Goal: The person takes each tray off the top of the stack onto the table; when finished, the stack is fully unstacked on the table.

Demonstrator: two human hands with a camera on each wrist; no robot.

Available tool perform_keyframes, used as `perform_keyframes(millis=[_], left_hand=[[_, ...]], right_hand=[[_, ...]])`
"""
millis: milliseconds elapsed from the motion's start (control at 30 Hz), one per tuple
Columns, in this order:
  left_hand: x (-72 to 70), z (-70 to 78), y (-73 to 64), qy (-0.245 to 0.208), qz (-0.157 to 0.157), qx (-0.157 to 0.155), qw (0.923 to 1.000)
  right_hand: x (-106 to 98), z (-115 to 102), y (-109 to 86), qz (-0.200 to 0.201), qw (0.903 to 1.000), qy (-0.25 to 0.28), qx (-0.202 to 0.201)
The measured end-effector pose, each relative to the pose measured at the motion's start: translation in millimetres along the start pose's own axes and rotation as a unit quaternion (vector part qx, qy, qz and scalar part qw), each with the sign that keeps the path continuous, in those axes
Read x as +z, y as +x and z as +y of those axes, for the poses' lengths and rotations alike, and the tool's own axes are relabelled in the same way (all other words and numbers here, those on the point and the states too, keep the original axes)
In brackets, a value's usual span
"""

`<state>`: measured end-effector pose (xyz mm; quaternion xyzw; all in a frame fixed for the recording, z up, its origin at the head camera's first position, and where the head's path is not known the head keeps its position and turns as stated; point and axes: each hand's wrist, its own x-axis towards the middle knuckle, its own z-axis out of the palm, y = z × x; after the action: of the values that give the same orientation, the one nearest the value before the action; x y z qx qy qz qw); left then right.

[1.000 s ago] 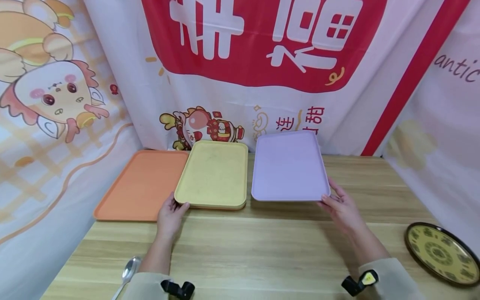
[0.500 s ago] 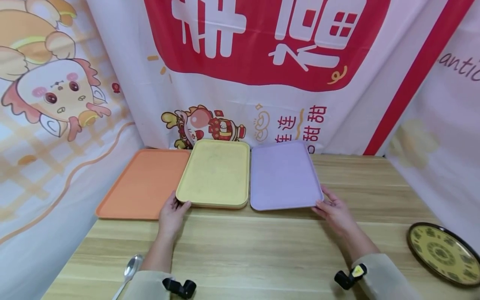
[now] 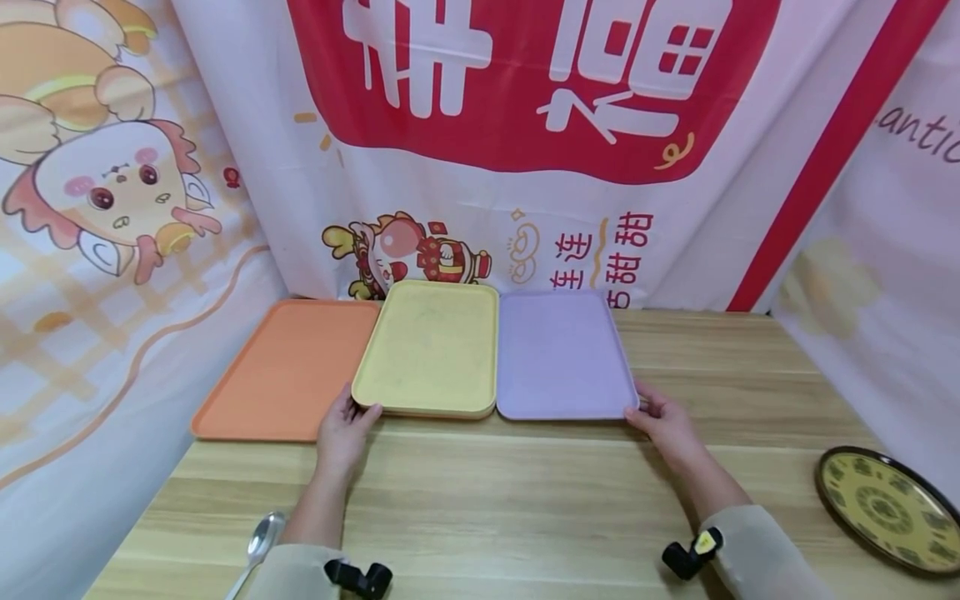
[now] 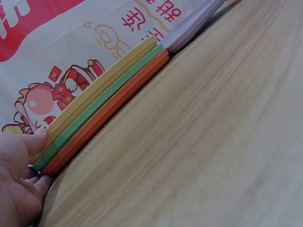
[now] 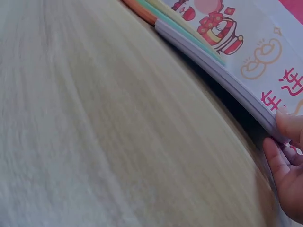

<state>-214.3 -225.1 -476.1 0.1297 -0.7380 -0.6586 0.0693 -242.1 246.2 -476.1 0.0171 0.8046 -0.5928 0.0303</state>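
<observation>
A yellow tray [image 3: 427, 348] tops a stack in the middle of the table's far side. In the left wrist view a green tray [image 4: 99, 105] and an orange tray [image 4: 106, 113] show beneath it. My left hand [image 3: 345, 433] grips the stack's near left corner, thumb at the yellow rim and fingers low by the orange tray. Close against the stack's right side is a purple tray [image 3: 564, 354]. My right hand [image 3: 663, 425] pinches its near right corner. A dark gap under the purple tray's edge in the right wrist view shows that corner slightly raised.
Another orange tray [image 3: 288, 375] lies left of the stack, its right edge partly covered. A metal spoon [image 3: 262, 542] rests near the left sleeve. On the right is a round, dark-rimmed patterned plate [image 3: 888, 508]. Printed cloth [image 3: 525, 200] hangs behind the wooden table [image 3: 517, 500].
The purple tray has come down from a raised, tilted position and shifted left against the stack, with my right hand moving along. My left hand stays at the stack's corner.
</observation>
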Motion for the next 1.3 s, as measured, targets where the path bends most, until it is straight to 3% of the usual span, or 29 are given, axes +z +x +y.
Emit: perform_keyframes(millis=[167, 400, 567, 767, 933, 1033, 1300], left_hand=[[0.8, -1.0, 1.4, -0.009, 0.001, 0.005, 1.0], [0.0, -1.4, 1.3, -0.009, 0.0, 0.001, 1.0], [-0.6, 0.4, -0.1, -0.004, -0.002, -0.003, 1.0], [-0.3, 0.8, -0.8, -0.006, -0.002, -0.001, 1.0], [-1.7, -1.0, -0.4, -0.003, 0.0, -0.002, 1.0], [-1.9, -2.3, 0.3, -0.005, -0.001, 0.001, 1.0], [-0.9, -3.2, 3.0, -0.015, 0.004, 0.011, 0.9998]], right_hand=[[2, 2, 0.1, 0.014, 0.9966, -0.081, -0.001], [1, -3, 3.1, -0.002, 0.9796, -0.201, 0.003], [0, -8, 2.4, -0.016, 0.9758, -0.218, 0.005], [8, -31, -1.9, 0.009, 0.973, -0.23, -0.022], [40, -51, 6.3, 0.027, 0.973, -0.216, -0.075], [65, -60, 13.3, 0.018, 0.9758, -0.196, -0.095], [124, -76, 20.4, -0.017, 0.982, -0.162, -0.095]])
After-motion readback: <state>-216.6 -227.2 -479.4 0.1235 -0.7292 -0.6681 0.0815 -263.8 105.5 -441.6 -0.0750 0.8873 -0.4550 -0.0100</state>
